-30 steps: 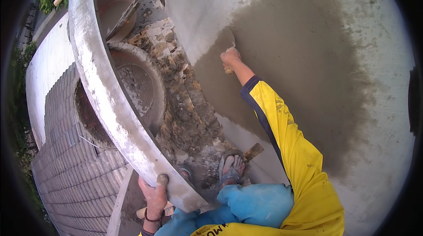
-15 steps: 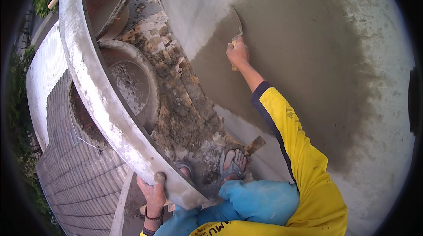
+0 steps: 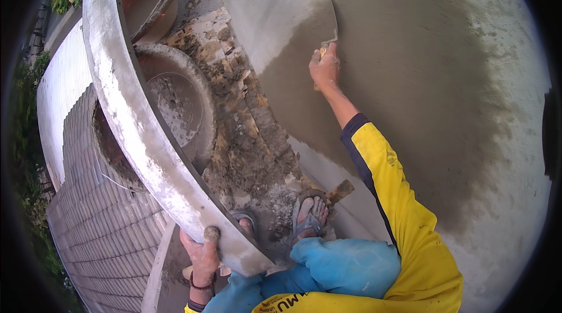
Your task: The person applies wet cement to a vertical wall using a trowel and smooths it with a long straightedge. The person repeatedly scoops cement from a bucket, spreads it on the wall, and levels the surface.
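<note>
My right hand (image 3: 325, 67) is wrapped round the handle of a pointed trowel (image 3: 333, 19). The thin blade lies nearly edge-on against a wall of wet grey plaster (image 3: 410, 79), near the patch's upper left border. At lower left, my left hand (image 3: 202, 253) grips the near end of a long metal straightedge (image 3: 132, 117), thumb on top and fingers hidden behind it. The smeared bar runs from beside my knees to the top left, passing over a round tub (image 3: 202, 102) with wet mortar inside.
A second mortar tub (image 3: 170, 6) stands farther off. Both tubs rest by a mortar-strewn ledge (image 3: 246, 137), where my sandalled feet (image 3: 309, 216) stand. A wood piece (image 3: 341, 191) juts beside my foot. Beyond the bar lies a tiled roof (image 3: 105, 225), lower down at left.
My right hand and the trowel have moved slightly up and right along the plaster, the blade now pointing more upward. My left hand keeps its hold on the straightedge. The view has shifted a little.
</note>
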`<state>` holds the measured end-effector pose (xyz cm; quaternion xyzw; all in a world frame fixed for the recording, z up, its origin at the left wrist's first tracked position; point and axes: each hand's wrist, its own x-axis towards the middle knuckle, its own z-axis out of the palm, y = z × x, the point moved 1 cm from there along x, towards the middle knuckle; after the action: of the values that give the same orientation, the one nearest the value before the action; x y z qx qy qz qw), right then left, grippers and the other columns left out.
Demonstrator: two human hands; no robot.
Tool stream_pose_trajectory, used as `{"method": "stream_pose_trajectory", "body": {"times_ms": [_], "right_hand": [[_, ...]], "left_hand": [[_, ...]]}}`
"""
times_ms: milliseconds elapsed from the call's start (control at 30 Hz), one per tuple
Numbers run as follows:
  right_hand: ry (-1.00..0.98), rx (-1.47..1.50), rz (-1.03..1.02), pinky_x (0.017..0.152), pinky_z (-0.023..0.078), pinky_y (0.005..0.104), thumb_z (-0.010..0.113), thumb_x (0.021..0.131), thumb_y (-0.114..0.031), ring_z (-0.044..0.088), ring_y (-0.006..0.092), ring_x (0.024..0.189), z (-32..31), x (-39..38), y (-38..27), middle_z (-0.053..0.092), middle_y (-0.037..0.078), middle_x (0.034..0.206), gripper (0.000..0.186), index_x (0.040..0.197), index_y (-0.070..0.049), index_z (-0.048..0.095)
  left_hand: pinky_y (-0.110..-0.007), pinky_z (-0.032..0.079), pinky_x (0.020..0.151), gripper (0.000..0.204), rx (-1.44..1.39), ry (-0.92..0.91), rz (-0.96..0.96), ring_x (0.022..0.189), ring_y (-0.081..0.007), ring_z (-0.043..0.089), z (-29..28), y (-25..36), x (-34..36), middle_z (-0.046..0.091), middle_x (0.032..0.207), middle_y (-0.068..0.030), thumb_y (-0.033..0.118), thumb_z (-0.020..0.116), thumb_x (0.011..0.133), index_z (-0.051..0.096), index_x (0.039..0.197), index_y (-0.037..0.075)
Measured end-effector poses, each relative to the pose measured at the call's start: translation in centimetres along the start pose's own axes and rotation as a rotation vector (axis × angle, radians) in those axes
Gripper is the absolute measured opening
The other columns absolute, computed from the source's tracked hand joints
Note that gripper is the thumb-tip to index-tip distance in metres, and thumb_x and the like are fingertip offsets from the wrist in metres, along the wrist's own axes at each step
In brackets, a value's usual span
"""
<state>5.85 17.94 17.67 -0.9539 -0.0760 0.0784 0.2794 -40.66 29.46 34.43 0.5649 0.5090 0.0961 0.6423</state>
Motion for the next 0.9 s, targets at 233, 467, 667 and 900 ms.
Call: {"method": "stream_pose_trajectory", "body": {"times_ms": [233, 467, 667, 900], "right_hand": [[-0.175, -0.16, 0.099, 0.103, 0.05, 0.0484, 0.059, 0.096, -0.021, 0.063, 0.0423, 0.119, 2.4, 2.5, 1.2, 0.065, 0.029, 0.122, 0.045, 0.131, 0.002, 0.044], [-0.549, -0.239, 0.168, 0.106, 0.048, 0.0467, 0.066, 0.091, -0.025, 0.062, 0.0425, 0.121, 5.2, 1.3, 5.0, 0.065, 0.027, 0.126, 0.058, 0.138, 0.002, 0.048], [-0.473, -0.033, 0.06, 0.094, 0.05, 0.0493, 0.065, 0.094, -0.029, 0.066, 0.0428, 0.107, 0.8, -9.7, 10.1, 0.069, 0.024, 0.109, 0.044, 0.128, -0.004, 0.053], [-0.66, -0.36, 0.092, 0.081, 0.05, 0.0547, 0.062, 0.097, -0.027, 0.066, 0.0474, 0.093, -14.2, -29.2, 18.3, 0.069, 0.024, 0.095, 0.031, 0.115, -0.006, 0.049]], "left_hand": [[-0.038, 0.044, 0.102, 0.079, 0.018, -0.026, -0.047, 0.117, -0.0219, 0.054, -0.7, -0.6, -0.4, 0.054, 0.131, -0.0139, 0.043, 0.078, 0.089, 0.041, 0.142, -0.003], [-0.039, 0.041, 0.107, 0.085, 0.015, -0.018, -0.019, 0.123, -0.0225, 0.051, -1.1, -1.5, -0.4, 0.051, 0.135, -0.0145, 0.046, 0.077, 0.09, 0.036, 0.147, -0.003], [-0.038, 0.042, 0.107, 0.08, 0.045, 0.027, -0.034, 0.122, -0.0224, 0.053, -2.0, -2.7, -0.8, 0.052, 0.135, -0.0138, 0.045, 0.073, 0.093, 0.035, 0.146, -0.001], [-0.037, 0.044, 0.104, 0.064, 0.064, 0.112, -0.036, 0.12, -0.0219, 0.054, -2.2, -2.7, -0.8, 0.053, 0.135, -0.0141, 0.039, 0.064, 0.101, 0.038, 0.145, 0.001]]}}
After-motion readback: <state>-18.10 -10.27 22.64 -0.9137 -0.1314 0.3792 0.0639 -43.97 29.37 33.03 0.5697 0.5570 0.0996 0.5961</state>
